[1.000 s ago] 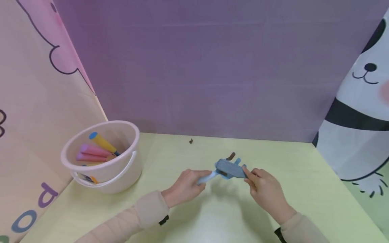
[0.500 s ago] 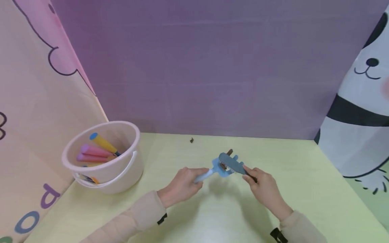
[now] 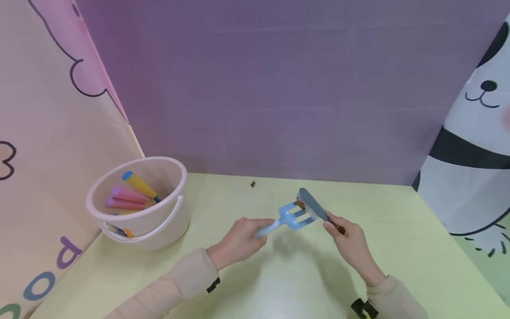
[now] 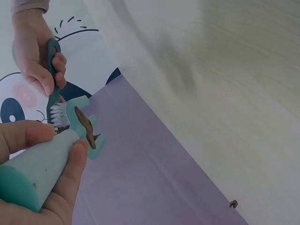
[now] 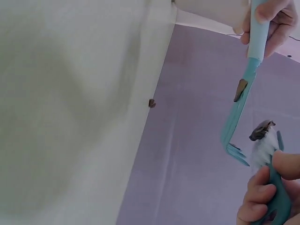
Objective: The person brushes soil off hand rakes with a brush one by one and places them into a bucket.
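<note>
My left hand [image 3: 239, 243] grips a light blue hand fork [image 3: 287, 217] by its handle, with the tines pointing right above the table. In my right hand [image 3: 352, 244] is a blue-grey brush [image 3: 314, 204], held by its handle with the white bristles [image 5: 265, 149] facing the fork. A brown clump [image 5: 262, 130] clings to the bristle tip. More brown dirt [image 4: 84, 126] sticks to the fork head in the left wrist view. From the head view I cannot tell whether bristles and tines touch; the right wrist view shows them close together.
A pale pink bucket [image 3: 175, 228] with a white handle stands on the table at left. Inside are a yellow handle [image 3: 140, 186] and pink handles [image 3: 126, 198]. One small brown crumb [image 3: 253, 184] lies near the table's back edge. A purple backdrop [image 3: 279, 97] rises behind.
The brush has shifted from over the fork head to the tine ends, and turned so its bristles show. The fork head has become visible; the left hand has barely moved.
</note>
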The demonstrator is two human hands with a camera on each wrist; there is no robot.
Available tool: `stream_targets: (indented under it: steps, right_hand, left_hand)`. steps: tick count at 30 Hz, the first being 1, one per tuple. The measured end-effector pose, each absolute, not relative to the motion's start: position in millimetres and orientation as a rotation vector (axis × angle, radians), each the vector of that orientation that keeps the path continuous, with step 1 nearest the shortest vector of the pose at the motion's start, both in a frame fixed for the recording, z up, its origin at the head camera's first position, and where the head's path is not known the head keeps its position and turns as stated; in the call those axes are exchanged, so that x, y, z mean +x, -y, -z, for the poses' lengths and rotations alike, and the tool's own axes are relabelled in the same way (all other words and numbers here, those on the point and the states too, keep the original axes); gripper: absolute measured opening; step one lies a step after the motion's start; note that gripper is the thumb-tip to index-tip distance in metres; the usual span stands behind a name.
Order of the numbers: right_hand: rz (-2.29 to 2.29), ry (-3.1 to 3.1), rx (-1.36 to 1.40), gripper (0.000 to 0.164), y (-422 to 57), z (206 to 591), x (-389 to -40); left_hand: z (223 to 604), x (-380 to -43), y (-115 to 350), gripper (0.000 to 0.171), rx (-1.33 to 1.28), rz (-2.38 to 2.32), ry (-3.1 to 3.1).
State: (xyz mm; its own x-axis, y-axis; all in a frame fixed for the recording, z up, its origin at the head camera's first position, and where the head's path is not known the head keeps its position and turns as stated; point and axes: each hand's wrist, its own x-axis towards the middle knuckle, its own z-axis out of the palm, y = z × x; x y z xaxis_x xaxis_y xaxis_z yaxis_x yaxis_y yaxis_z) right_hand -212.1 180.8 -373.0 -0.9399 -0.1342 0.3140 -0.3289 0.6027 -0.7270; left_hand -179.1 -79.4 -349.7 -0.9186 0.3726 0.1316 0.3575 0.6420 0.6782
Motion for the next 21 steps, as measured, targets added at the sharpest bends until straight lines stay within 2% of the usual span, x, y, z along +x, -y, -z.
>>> stream_targets:
  steps: [5,8,11,12,17,21]
  right_hand:
    - [-0.653,2.330,0.563,0.036,-174,378,-215]
    - [-0.275,2.091,0.646,0.025,-169,384,-221]
    - [-0.065,1.938,0.681,0.033,-165,388,-226]
    - [-0.025,1.920,0.685,0.038,-163,388,-227]
    - [-0.046,2.079,0.687,0.026,-157,387,-224]
    - [-0.196,2.421,0.623,0.030,-156,379,-217]
  left_hand:
    - [350,-178,78,0.043,0.594,-1.185,-2.786]
    - [349,-177,77,0.043,0.607,-1.190,-2.794]
    - [347,-177,75,0.045,0.613,-1.197,-2.809]
    - [347,-177,74,0.045,0.616,-1.205,-2.812]
    - [351,-177,74,0.043,0.645,-1.182,-2.845]
    - [357,-176,77,0.041,0.684,-1.118,-2.861]
